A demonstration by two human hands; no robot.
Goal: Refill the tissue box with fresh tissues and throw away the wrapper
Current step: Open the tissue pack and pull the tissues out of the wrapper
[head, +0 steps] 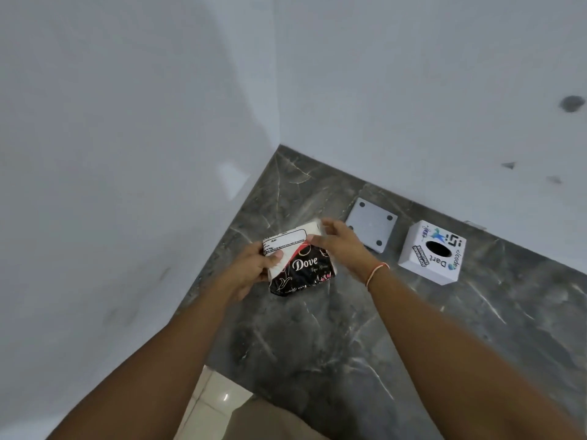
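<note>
A black, red and white tissue pack [301, 266] printed "Dove" is held above the dark marble counter [333, 344]. My left hand [254, 269] grips its left end, thumb on the white label. My right hand [338, 241] pinches the pack's far right corner, where white tissue or wrapper shows. A white cube tissue box [432, 253] with stickers and a round black opening on top stands on the counter to the right, apart from both hands.
A grey square plate [371, 224] with four dark dots lies on the counter between the pack and the box, near the back wall. White walls meet in a corner at the back left. Pale floor tiles [209, 398] show below the counter's front edge.
</note>
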